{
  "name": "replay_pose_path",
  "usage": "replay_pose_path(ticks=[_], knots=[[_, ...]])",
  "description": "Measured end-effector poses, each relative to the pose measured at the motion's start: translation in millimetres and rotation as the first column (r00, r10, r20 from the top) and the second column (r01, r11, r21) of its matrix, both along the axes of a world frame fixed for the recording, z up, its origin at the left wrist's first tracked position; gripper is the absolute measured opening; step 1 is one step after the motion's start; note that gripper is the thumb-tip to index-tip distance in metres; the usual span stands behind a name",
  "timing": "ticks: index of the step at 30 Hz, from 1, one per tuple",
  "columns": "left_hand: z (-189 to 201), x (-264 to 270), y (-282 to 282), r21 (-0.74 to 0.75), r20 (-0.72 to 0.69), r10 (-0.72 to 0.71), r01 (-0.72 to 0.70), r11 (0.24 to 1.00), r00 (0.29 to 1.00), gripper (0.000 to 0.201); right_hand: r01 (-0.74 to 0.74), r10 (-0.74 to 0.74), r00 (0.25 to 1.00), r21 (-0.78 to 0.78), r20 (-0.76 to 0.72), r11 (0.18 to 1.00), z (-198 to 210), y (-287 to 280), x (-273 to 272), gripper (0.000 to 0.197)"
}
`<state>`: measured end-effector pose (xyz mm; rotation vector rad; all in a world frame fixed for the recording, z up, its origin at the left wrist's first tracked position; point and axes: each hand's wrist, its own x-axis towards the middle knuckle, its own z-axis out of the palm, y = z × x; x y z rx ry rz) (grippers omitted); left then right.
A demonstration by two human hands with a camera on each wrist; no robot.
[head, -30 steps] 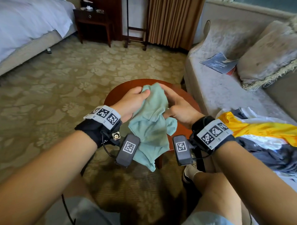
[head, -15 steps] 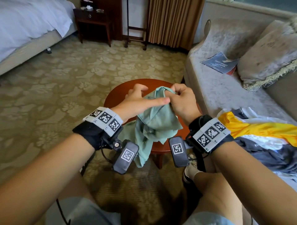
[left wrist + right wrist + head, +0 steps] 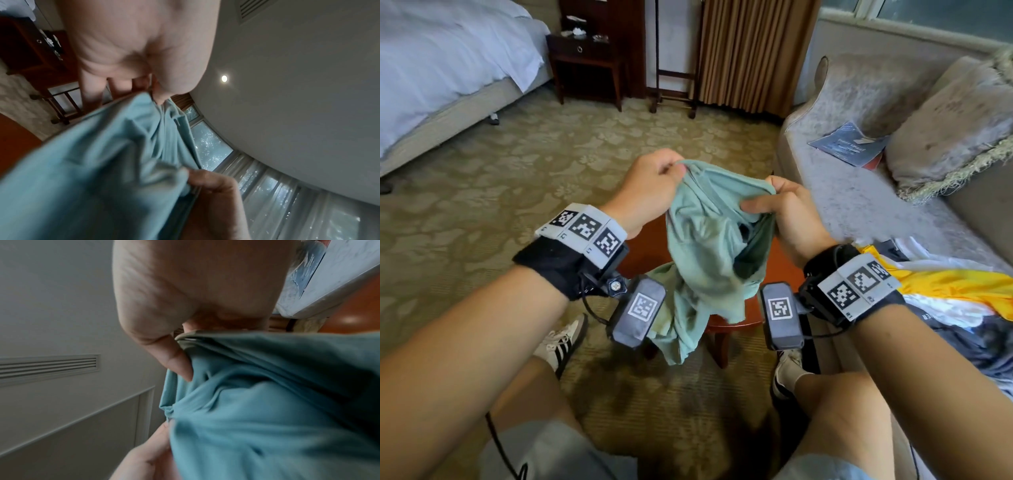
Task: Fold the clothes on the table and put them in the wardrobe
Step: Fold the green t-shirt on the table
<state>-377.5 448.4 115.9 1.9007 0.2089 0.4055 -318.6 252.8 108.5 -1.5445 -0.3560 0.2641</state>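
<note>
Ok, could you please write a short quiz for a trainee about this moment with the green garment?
1. True or false: the green garment lies folded flat on the round table.
2. Which hand holds the garment? A) left hand only B) right hand only C) both
3. Fill in: the yellow cloth lies on the ____.

Key: 1 false, it hangs bunched from the hands; 2 C; 3 sofa.

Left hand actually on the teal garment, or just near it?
Touching. Head view shows the left hand pinching the teal garment at its top edge; left wrist view shows fingers curled on the fabric.
</note>
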Motion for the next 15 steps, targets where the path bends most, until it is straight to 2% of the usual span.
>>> replay_pose_path(ticks=[5, 6, 8, 10, 12, 14, 15], knots=[[23.2, -5.5, -10.2, -0.049, 0.048, 0.100, -0.098, 0.994, 0.994, 0.029, 0.050, -0.027, 0.982, -0.117, 0.185, 0.992, 4.2, 5.3, -5.3, 0.043], [27.9, -6.9, -9.0, -0.048, 0.065, 0.117, -0.114, 0.992, 0.991, 0.030, 0.021, 0.012, 0.977, -0.153, 0.213, 0.988, 5.6, 2.5, -6.1, 0.043], [38.1, -13.1, -5.2, -0.064, 0.102, 0.133, -0.127, 0.990, 0.986, 0.029, -0.133, 0.176, 0.973, -0.258, 0.151, 0.957, 11.4, -6.5, -12.7, 0.040], [49.5, -20.3, 0.0, -0.089, 0.152, 0.156, -0.144, 0.986, 0.976, 0.027, -0.256, 0.309, 0.949, -0.412, 0.067, 0.875, 15.0, -15.0, -18.3, 0.048], [62.2, -24.5, 7.0, -0.101, 0.206, 0.205, -0.188, 0.977, 0.957, 0.028, -0.197, 0.295, 0.951, -0.547, 0.096, 0.814, 16.3, -18.9, -22.0, 0.045], [78.7, -30.9, 14.0, -0.128, 0.262, 0.252, -0.225, 0.966, 0.932, 0.027, -0.079, 0.193, 0.970, -0.557, 0.149, 0.827, 20.8, -21.3, -29.3, 0.032], [86.6, -33.6, 17.3, -0.142, 0.288, 0.263, -0.231, 0.963, 0.921, 0.026, -0.023, 0.118, 0.981, -0.512, 0.154, 0.858, 21.7, -23.8, -30.3, 0.027]])
